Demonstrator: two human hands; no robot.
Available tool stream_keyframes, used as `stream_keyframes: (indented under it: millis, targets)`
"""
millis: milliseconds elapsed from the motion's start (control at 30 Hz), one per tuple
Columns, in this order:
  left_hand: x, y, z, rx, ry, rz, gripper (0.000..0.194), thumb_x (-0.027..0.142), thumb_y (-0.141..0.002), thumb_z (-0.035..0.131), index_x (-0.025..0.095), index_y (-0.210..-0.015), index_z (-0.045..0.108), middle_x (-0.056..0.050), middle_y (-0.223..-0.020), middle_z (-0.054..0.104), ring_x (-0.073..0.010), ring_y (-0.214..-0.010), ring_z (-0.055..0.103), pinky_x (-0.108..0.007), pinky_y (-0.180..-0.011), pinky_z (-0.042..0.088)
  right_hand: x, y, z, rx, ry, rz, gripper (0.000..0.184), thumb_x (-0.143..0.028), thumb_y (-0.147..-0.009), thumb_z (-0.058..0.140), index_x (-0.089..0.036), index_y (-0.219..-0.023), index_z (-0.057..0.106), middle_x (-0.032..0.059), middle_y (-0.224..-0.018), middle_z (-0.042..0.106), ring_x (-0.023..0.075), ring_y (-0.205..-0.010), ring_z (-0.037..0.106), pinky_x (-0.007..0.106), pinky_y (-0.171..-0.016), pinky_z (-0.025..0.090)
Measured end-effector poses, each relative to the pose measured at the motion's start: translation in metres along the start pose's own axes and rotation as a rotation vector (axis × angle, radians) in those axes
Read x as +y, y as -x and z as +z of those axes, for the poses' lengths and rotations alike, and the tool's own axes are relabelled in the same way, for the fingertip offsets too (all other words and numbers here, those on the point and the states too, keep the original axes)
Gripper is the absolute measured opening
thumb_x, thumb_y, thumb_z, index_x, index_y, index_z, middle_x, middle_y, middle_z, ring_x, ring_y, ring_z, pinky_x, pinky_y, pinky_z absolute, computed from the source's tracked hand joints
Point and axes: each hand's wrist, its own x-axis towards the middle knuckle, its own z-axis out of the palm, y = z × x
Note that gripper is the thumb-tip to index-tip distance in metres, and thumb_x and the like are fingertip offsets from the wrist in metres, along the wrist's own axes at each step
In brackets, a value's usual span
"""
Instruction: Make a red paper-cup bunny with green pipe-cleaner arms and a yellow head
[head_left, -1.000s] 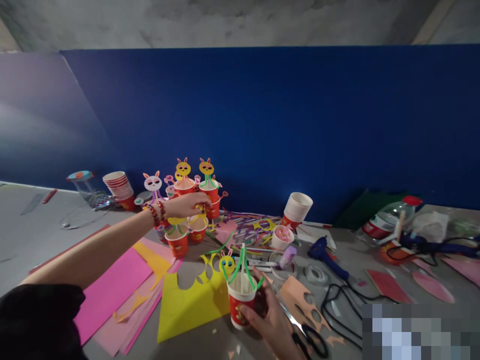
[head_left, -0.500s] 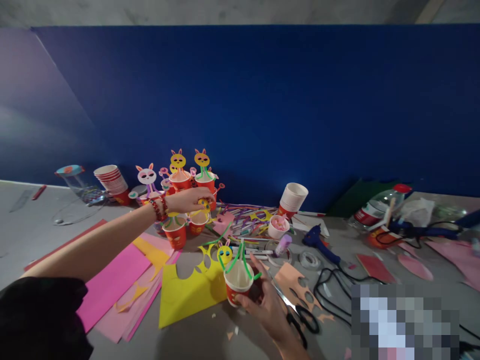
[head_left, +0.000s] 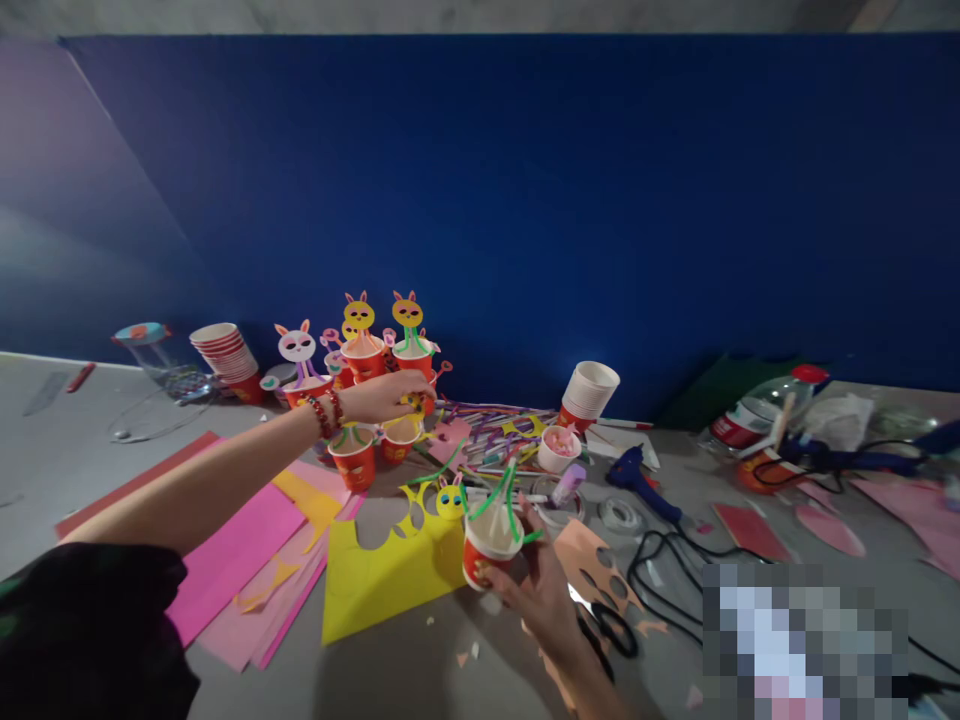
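My right hand (head_left: pixel 546 585) is closed around a red-and-white paper cup (head_left: pixel 487 562) with bent green pipe cleaners (head_left: pixel 510 500) sticking out of its top. The cup leans a little. Left of its rim, a yellow paper rabbit face (head_left: pixel 450 498) lies by the cut yellow sheet (head_left: pixel 382 585). Wearing a red bead bracelet, my left hand (head_left: pixel 394 394) pinches a small yellow piece (head_left: pixel 413 403) above a red cup with yellow pipe cleaners (head_left: pixel 400 440). Fingers partly hide that piece. Another red cup (head_left: pixel 352 465) stands below the wrist.
Finished rabbit-face cups (head_left: pixel 298 350) crowd the back left. Stacked paper cups (head_left: pixel 589 390), a small cup of pink scraps (head_left: pixel 559 449), a blue glue gun (head_left: pixel 637 482) with its black cord, and scissors (head_left: pixel 615 628) are on the right. Pink sheets (head_left: pixel 240 535) lie at left.
My right hand has lifted the green pipe-cleaner cup slightly and moved it right, away from the yellow rabbit face. My left hand stays almost in place at the yellow piece.
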Motion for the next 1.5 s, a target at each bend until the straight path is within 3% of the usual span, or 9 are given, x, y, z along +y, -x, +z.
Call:
stream_keyframes:
  millis: [133,233,467,600,867,1033,1167,1367,1500]
  targets:
    - [-0.003,-0.001,0.003,0.017,-0.003,-0.011,0.028,0.012,-0.090,0.055,0.018,-0.116,0.064,-0.010,-0.116,0.066,-0.0228,-0.106,0.063,-0.037,-0.097,0.050,-0.006,-0.005,-0.006,0.043,-0.060,0.057,0.090,-0.050,-0.081,0.080,-0.028,-0.157,0.036,0.0139,-0.143,0.064,0.0303,-0.130,0.062,0.044,-0.108,0.052]
    - [-0.003,-0.002,0.004,0.019,0.001,-0.014,0.031,0.011,-0.089,0.055,0.018,-0.118,0.064,-0.010,-0.115,0.067,-0.0226,-0.107,0.064,-0.036,-0.097,0.051,-0.010,-0.005,-0.005,0.011,-0.047,0.121,0.090,-0.055,-0.083,0.078,-0.028,-0.157,0.036,0.0132,-0.134,0.070,0.0302,-0.122,0.068,0.044,-0.102,0.056]
    - [-0.003,-0.001,0.004,0.022,0.009,-0.004,0.038,0.011,-0.089,0.056,0.019,-0.127,0.061,-0.011,-0.123,0.068,-0.0241,-0.113,0.065,-0.038,-0.101,0.052,0.009,0.000,-0.009,-0.080,0.191,0.107,0.096,-0.050,-0.083,0.079,-0.032,-0.161,0.026,0.0110,-0.130,0.072,0.0321,-0.120,0.069,0.052,-0.105,0.052]
    - [-0.004,-0.001,0.003,0.028,0.010,-0.010,0.044,0.010,-0.088,0.057,0.020,-0.130,0.059,-0.011,-0.127,0.068,-0.0245,-0.117,0.065,-0.039,-0.103,0.052,0.015,-0.001,-0.016,-0.108,0.257,0.133,0.096,-0.050,-0.086,0.074,-0.030,-0.163,0.021,0.0106,-0.125,0.073,0.0312,-0.112,0.073,0.048,-0.097,0.057]
    - [0.002,0.000,-0.007,0.091,0.108,-0.055,0.056,0.009,-0.088,0.058,0.020,-0.142,0.051,-0.013,-0.137,0.064,-0.0249,-0.123,0.063,-0.039,-0.104,0.052,0.001,-0.004,-0.019,-0.039,0.448,0.012,0.081,-0.051,-0.088,0.072,-0.029,-0.158,0.036,0.0133,-0.138,0.065,0.0301,-0.110,0.069,0.045,-0.091,0.059]
    - [0.025,-0.003,-0.012,0.123,0.399,-0.013,0.053,0.019,-0.092,0.059,0.024,-0.143,0.048,-0.008,-0.120,0.068,-0.0204,-0.110,0.067,-0.036,-0.092,0.058,-0.028,-0.004,-0.017,0.013,0.423,-0.116,0.065,-0.048,-0.091,0.069,-0.029,-0.150,0.049,0.0135,-0.139,0.065,0.0337,-0.117,0.066,0.047,-0.093,0.059]
    - [0.056,-0.005,-0.015,0.108,0.657,-0.010,0.055,0.016,-0.089,0.060,0.024,-0.143,0.049,-0.008,-0.116,0.064,-0.0179,-0.101,0.067,-0.033,-0.082,0.060,-0.060,-0.007,-0.011,0.038,0.402,-0.191,0.061,-0.045,-0.091,0.071,-0.028,-0.146,0.053,0.0120,-0.145,0.062,0.0364,-0.126,0.062,0.050,-0.104,0.053]
    - [0.103,0.004,-0.015,0.083,0.951,0.046,0.054,0.019,-0.092,0.067,0.026,-0.144,0.052,-0.010,-0.116,0.065,-0.0178,-0.097,0.067,-0.031,-0.078,0.060,-0.087,-0.018,0.006,-0.073,0.481,-0.213,0.103,-0.042,-0.075,0.087,-0.030,-0.161,0.031,0.0110,-0.164,0.041,0.0414,-0.151,0.036,0.060,-0.124,0.030]
    - [0.123,0.015,-0.007,0.139,1.062,0.134,0.053,0.019,-0.092,0.073,0.029,-0.142,0.057,-0.008,-0.115,0.068,-0.0181,-0.101,0.068,-0.030,-0.084,0.060,-0.090,-0.018,0.022,-0.165,0.390,-0.193,0.117,-0.035,-0.074,0.089,-0.036,-0.164,0.016,0.0102,-0.149,0.058,0.0391,-0.138,0.055,0.057,-0.114,0.046]
